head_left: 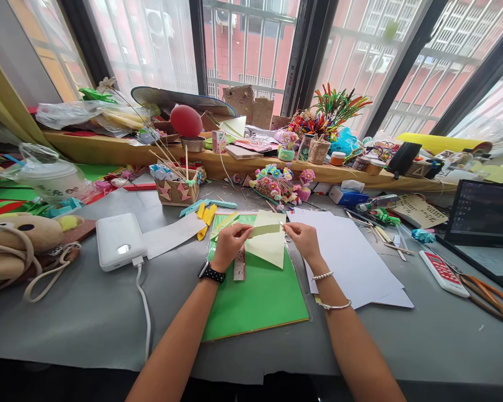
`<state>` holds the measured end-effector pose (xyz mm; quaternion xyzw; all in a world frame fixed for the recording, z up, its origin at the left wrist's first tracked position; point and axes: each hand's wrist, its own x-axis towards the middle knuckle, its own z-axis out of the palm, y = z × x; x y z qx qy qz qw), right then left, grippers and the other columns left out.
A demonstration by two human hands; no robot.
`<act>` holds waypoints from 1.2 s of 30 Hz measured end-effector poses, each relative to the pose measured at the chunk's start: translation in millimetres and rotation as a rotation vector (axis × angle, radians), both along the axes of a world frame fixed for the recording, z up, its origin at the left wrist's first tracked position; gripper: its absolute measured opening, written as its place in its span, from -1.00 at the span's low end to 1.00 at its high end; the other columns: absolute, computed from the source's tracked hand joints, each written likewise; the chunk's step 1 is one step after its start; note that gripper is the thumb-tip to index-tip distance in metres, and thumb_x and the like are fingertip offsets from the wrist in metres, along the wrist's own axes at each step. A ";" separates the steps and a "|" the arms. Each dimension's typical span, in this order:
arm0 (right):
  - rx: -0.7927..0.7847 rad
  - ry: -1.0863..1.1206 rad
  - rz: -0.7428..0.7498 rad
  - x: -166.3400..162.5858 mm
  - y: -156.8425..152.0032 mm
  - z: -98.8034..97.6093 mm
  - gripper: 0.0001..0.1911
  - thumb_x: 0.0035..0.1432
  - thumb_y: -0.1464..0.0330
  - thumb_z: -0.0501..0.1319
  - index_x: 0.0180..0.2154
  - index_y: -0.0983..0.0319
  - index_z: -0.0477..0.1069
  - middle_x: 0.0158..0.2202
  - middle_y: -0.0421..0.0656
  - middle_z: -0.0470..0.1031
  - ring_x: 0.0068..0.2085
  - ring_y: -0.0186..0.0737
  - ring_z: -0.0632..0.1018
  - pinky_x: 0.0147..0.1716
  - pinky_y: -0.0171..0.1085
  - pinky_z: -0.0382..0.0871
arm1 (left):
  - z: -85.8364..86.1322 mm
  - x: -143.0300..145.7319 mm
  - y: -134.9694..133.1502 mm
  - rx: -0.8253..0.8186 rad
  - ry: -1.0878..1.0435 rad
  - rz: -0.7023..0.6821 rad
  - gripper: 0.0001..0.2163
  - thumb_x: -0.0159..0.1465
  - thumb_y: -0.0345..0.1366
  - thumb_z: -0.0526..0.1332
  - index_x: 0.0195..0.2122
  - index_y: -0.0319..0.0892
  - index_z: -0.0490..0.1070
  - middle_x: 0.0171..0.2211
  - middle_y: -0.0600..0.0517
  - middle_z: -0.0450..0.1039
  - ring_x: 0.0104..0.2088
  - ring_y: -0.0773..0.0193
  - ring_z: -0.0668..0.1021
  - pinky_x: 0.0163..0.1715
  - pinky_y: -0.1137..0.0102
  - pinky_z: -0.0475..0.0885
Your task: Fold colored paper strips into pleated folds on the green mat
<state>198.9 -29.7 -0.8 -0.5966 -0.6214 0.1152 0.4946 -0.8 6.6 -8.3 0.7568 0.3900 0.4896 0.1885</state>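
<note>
A narrow strip of pale yellow paper (266, 229) is stretched between my two hands above the green sheet (255, 301). My left hand (230, 243) pinches its left end between thumb and finger. At the right end, the thumb and finger of my right hand (305, 240) are closed on the strip; a small pale glint shows at these fingertips. Beneath the strip lies a larger pale yellow paper sheet (270, 249) with a pointed lower corner. A clear ruler with red markings (239, 267) rests on the green sheet, partly hidden by my left hand.
White paper sheets (347, 262) lie to the right, near a red-and-white calculator (443, 272), scissors (492, 296) and a laptop (486, 218). On the left are folded yellow paper pieces (206, 220), a white power bank (120, 242) with its cable, and a plush toy (12, 240).
</note>
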 end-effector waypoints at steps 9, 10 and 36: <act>0.072 -0.135 0.256 -18.1 -1.0 -0.9 -0.80 0.00 0.33 0.16 -0.30 0.25 0.44 -0.32 -0.08 0.51 -0.32 -0.22 0.50 -0.33 -0.28 0.36 | 0.8 3.7 -3.0 -0.069 0.059 -0.147 -0.82 0.10 -0.24 0.13 -0.43 -0.23 0.46 -0.47 -0.02 0.49 -0.49 0.32 0.47 -0.47 0.46 0.37; 0.075 -0.178 0.271 -21.0 -0.8 -1.8 -0.84 0.00 0.35 0.16 -0.34 0.24 0.45 -0.35 -0.10 0.52 -0.33 -0.21 0.50 -0.32 -0.27 0.35 | 1.4 4.1 -3.6 -0.066 0.069 -0.150 -0.82 0.10 -0.25 0.13 -0.43 -0.23 0.46 -0.48 -0.01 0.49 -0.49 0.32 0.47 -0.48 0.47 0.37; 0.005 -0.095 0.194 -20.7 0.5 -2.0 -0.83 0.01 0.35 0.12 -0.43 0.21 0.49 -0.42 -0.14 0.54 -0.41 -0.22 0.51 -0.43 -0.28 0.39 | 0.6 1.9 -1.0 -0.129 -0.032 -0.047 -0.81 0.08 -0.21 0.14 -0.45 -0.20 0.46 -0.48 0.00 0.50 -0.47 0.29 0.48 -0.46 0.45 0.36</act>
